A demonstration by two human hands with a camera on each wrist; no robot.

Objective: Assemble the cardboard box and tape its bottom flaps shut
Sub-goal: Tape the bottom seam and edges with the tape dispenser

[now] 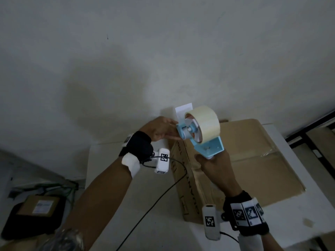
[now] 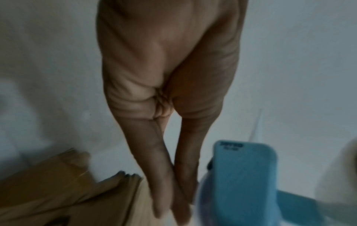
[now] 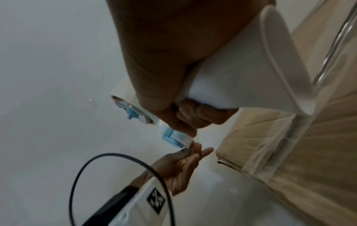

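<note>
A brown cardboard box lies on the white table, with a strip of clear tape along its seam. My right hand grips the white handle of a blue tape dispenser and holds it raised over the box's left end. The cream tape roll points up and away. My left hand reaches in from the left, its straight fingers touching the dispenser's front end. Whether they hold the tape end is hidden.
A black cable runs from my left wrist across the table. A dark case with a brown parcel on it sits low at the left. A black metal frame stands at the right. The pale wall lies behind.
</note>
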